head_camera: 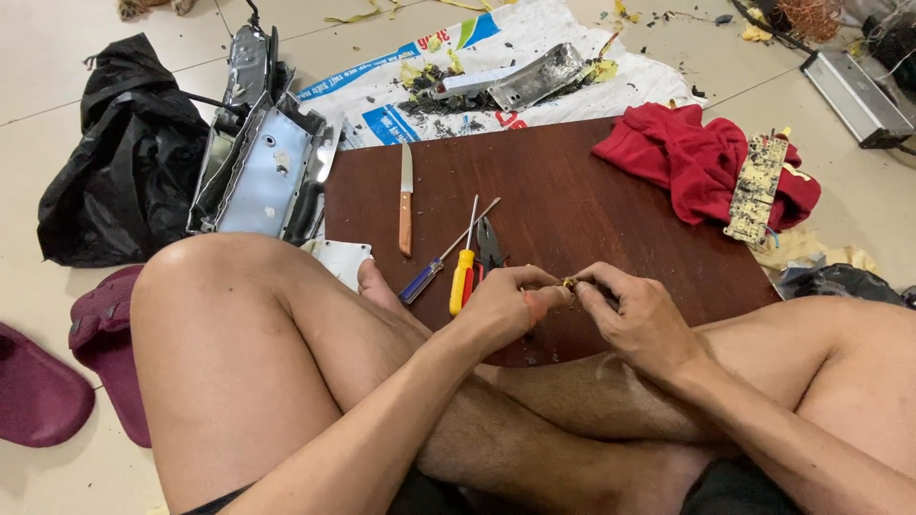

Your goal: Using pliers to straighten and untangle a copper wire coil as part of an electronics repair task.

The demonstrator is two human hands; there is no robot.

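Observation:
My left hand (506, 307) and my right hand (641, 315) meet over the near edge of a dark brown wooden board (572, 205). Both pinch one small brass-coloured part (570, 283) between their fingertips. Just left of my left hand lie a yellow-handled screwdriver (463, 272), a blue-handled screwdriver (425, 277) and dark pliers (489, 243). A knife with a wooden handle (405, 205) lies farther left on the board. My bare crossed legs fill the foreground.
A red cloth (692, 162) with a green circuit board (756, 186) lies at the board's right corner. A dismantled grey metal casing (262, 157) and black bag (124, 157) sit left. A printed sack (477, 67) holds burnt metal parts. Maroon sandals (67, 367) lie at the left.

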